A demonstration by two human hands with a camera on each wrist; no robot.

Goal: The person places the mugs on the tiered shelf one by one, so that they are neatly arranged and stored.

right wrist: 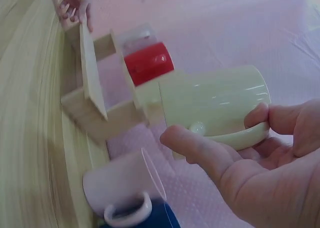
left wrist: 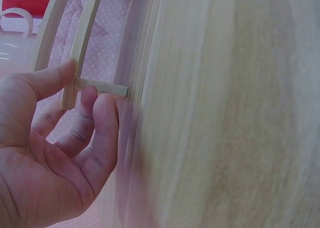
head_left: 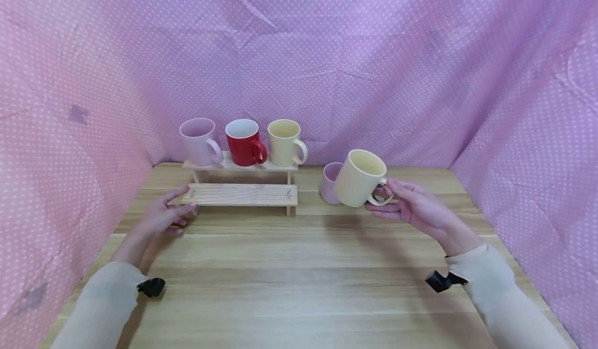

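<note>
My right hand (head_left: 420, 214) holds a pale yellow mug (head_left: 353, 184) by its handle, raised off the table and tilted. In the right wrist view the thumb and fingers close around that handle. Just behind the held mug, a pink mug (head_left: 328, 187) stands on the table, partly covered. Beside it, a dark blue mug (right wrist: 169, 219) shows only in part. My left hand (head_left: 161, 216) grips the left end of a two-step wooden rack (head_left: 243, 196), thumb against the lower board and fingers around its end. That lower step carries nothing.
On the rack's upper step stand a pink mug (head_left: 201, 144), a red mug (head_left: 243, 149) with white inside and a yellow mug (head_left: 282, 149), handles to the right. The wooden table (head_left: 280, 286) meets a pink dotted cloth (head_left: 327, 53) at the back and sides.
</note>
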